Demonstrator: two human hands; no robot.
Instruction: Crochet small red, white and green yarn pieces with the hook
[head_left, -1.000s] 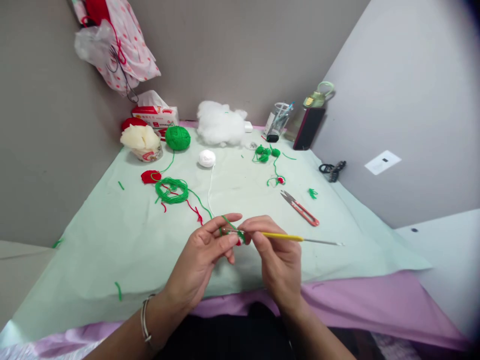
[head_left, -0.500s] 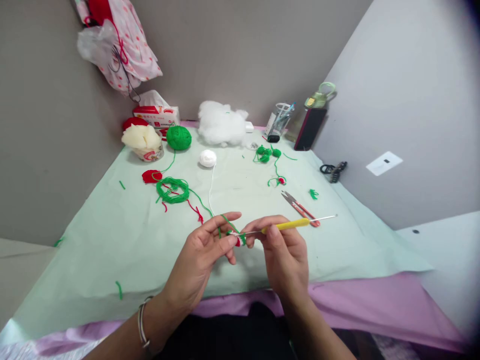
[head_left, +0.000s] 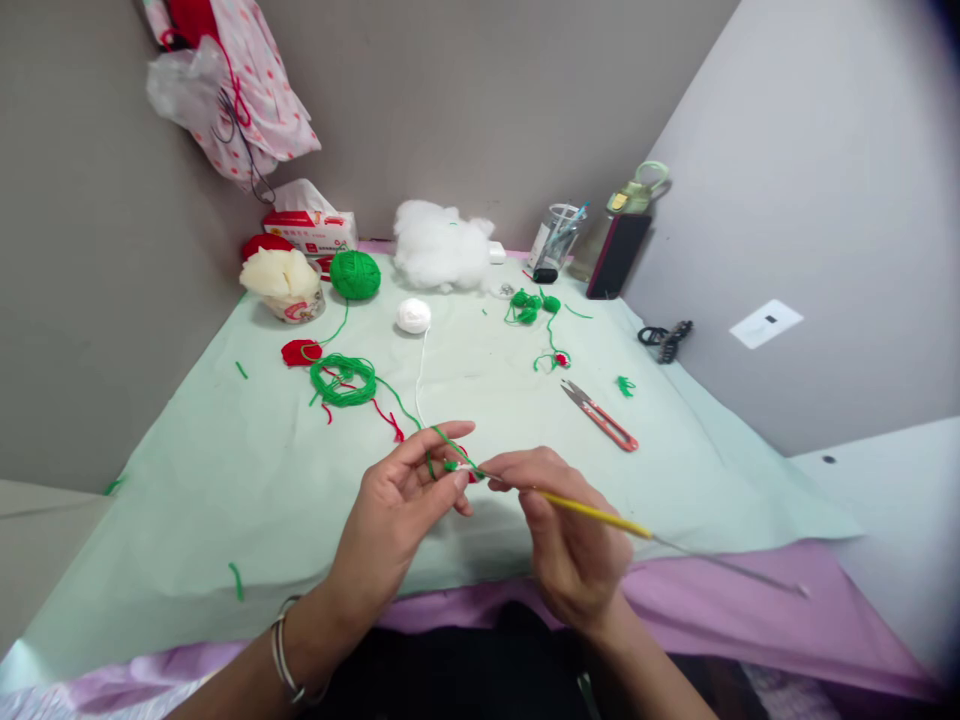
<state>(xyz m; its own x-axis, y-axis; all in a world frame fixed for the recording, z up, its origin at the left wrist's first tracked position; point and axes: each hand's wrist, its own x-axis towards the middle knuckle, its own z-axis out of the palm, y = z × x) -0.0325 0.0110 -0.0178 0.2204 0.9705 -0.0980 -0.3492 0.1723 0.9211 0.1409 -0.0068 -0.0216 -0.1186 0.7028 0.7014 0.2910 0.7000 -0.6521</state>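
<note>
Between thumb and fingers, my left hand (head_left: 401,510) pinches a small crochet piece (head_left: 466,468) in green, white and red. Green yarn (head_left: 400,397) runs over its raised index finger, and a bracelet circles the wrist. My right hand (head_left: 574,530) grips a crochet hook (head_left: 596,513) with a yellow handle, its metal tip at the piece and its other end pointing down to the right. A loose green yarn coil (head_left: 343,380) lies beyond my left hand. White yarn trails from a white ball (head_left: 413,316) toward the same hand.
Orange-handled snips (head_left: 600,415) lie right of centre. Toward the back stand a green yarn ball (head_left: 355,275), white stuffing (head_left: 441,246), a tissue box (head_left: 311,230), a cup with pens (head_left: 556,240), a phone (head_left: 619,256) and a bottle (head_left: 634,198). Green scraps lie about.
My right hand has turned, so the hook's far end has swung down and toward me. The hook tip stays at the crochet piece, and my left hand has barely shifted.
</note>
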